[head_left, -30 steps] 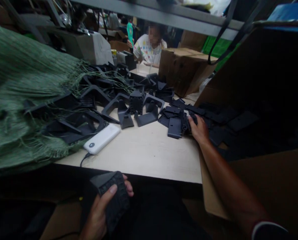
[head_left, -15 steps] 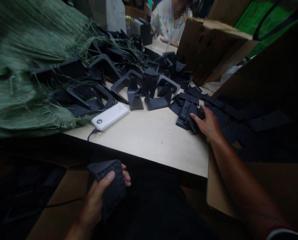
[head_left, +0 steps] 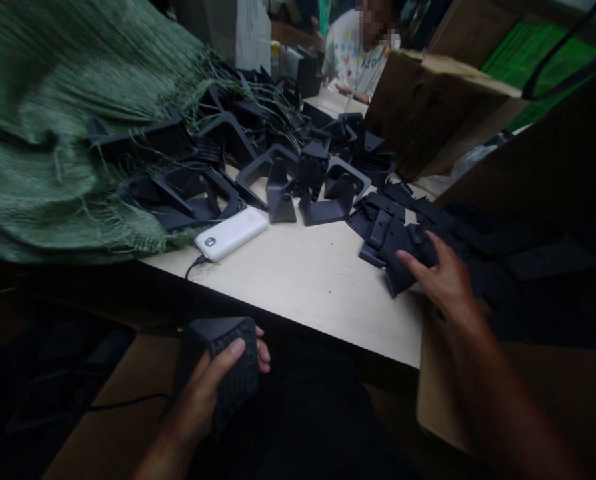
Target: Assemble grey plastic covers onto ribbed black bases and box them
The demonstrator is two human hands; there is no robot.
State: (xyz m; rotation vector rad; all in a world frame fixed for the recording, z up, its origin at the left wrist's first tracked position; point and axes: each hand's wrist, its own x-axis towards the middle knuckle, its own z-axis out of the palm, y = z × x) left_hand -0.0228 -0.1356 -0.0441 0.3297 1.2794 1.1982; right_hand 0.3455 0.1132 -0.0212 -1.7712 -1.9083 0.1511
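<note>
Clasping black plastic bracket with ribbed face (head_left: 241, 381) between thumb and fingers of left hand (head_left: 205, 381), near left, off near edge of pale flat table (head_left: 298, 280). Touching thin flat black plastic plate (head_left: 401, 280), right on table, with thumb of right hand (head_left: 448, 273); cannot tell whether pinched. Best to grasp plate by edges, lifting straight, without dragging neighbouring black plates (head_left: 378, 227).

Pale tbl (head_left: 303, 273) – wht device (head_left: 233, 235), blk brackets (head_left: 328, 212), blk plates (head_left: 377, 232)
</note>
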